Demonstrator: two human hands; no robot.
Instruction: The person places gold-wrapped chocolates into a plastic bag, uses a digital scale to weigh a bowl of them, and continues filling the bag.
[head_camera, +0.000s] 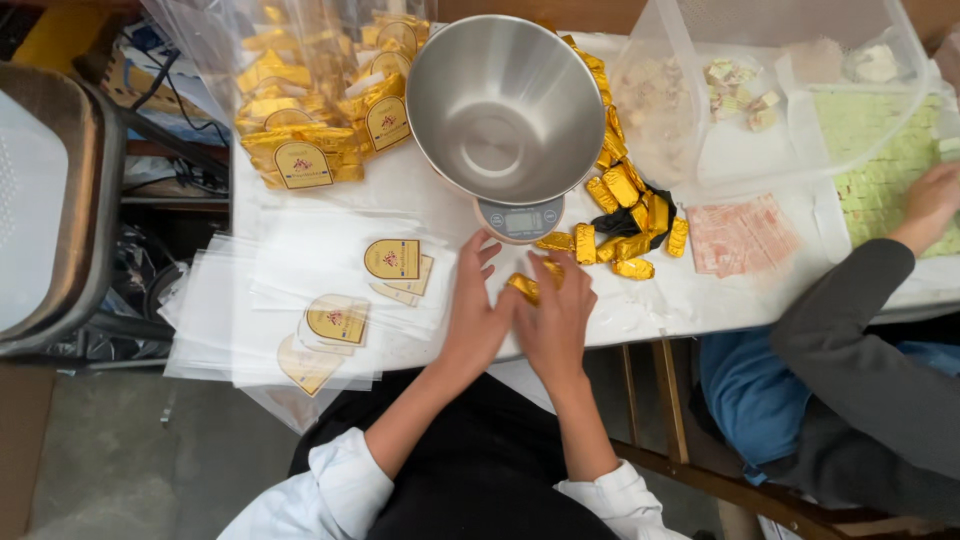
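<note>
Gold-wrapped sweets (527, 287) sit between the person's two hands at the middle of the frame, low on the white table (640, 305). The left hand (475, 312) lies with its fingers spread and loose, fingertips beside the sweets. The right hand (558, 318) curls over them, fingers bent around one or two pieces; how firmly it grips I cannot tell.

Just above the hands stands a small digital scale (520, 219) carrying a large steel bowl (505, 105), tilted toward the camera. To the right of the scale lies a loose heap of gold sweets (622, 225) running up along the bowl's edge. In the upper left stands a clear bag of filled gold packets (310, 95). Left of the hands, flat clear pouches with gold labels (335, 300) lie fanned across the table.

At the right edge, another person's hand (932, 200) in a dark sleeve rests on a tray of pale green cubes (880, 150).
</note>
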